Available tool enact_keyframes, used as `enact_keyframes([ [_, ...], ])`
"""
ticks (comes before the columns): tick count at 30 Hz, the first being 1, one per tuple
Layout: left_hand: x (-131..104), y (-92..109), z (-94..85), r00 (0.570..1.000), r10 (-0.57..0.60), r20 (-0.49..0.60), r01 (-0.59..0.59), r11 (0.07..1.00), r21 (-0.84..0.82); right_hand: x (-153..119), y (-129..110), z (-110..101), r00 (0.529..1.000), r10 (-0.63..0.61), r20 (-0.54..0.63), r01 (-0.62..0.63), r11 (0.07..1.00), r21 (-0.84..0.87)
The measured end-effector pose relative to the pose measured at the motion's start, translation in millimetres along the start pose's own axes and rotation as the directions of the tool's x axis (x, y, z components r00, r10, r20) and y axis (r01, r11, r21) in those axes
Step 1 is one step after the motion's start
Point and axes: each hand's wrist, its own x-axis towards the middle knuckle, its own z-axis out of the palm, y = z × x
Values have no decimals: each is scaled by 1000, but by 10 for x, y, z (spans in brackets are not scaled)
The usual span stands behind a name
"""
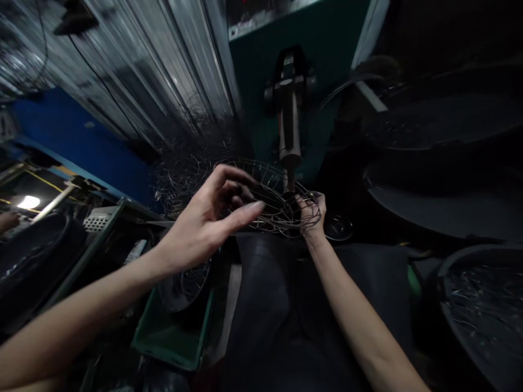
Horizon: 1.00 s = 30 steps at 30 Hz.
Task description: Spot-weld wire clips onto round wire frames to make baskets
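A round, basket-like frame of thin metal wire [269, 218] lies across the middle of the view, below the rod of a dark green machine [290, 128]. My right hand [314, 212] has its fingers closed around the right end of the wire frame, close to the tip of the rod. At the frame's left side, my left hand [218, 212] is raised with thumb and fingers apart, slightly blurred, and nothing shows between them. Parts of the frame are hidden behind the left fingers.
Tangled wire [183, 174] is piled behind my left hand. A blue machine [81, 141] stands at the left. Below is a green crate [171, 337] with a dark bowl in it. Large dark tubs [408, 209] stand at the right, one holding wire pieces [486, 305].
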Motion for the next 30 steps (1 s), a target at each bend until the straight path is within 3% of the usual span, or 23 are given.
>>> enact_keyframes([
  [2,-96,-145,-48,984,-104,144,109,994,-30,59,-35,-7,1000,-20,-13,20,1000,-2],
  [4,-104,-175,-75,977,-109,185,126,989,-80,115,-91,-5,999,-33,4,33,999,-2],
  [8,32,-71,-52,990,-100,98,115,980,-164,213,-220,39,994,-110,22,110,994,-2],
  [10,65,-115,-13,991,-133,-9,128,968,-218,257,-256,39,987,-154,43,155,988,-21],
  [12,14,-277,30,974,-169,-152,118,947,-298,278,-272,5,983,-157,90,162,985,-53],
  [16,-282,-729,97,886,-285,-364,109,894,-434,222,-331,-95,978,-132,163,154,979,-130],
  [21,-567,-974,144,820,-381,-427,93,825,-557,169,-515,-110,971,-189,149,215,959,-184],
  [25,-606,-930,197,837,-375,-398,88,811,-578,211,-580,-137,976,-151,154,178,967,-183],
  [30,-602,-838,272,861,-327,-390,62,828,-557,184,-485,-311,983,-66,170,103,970,-218],
])
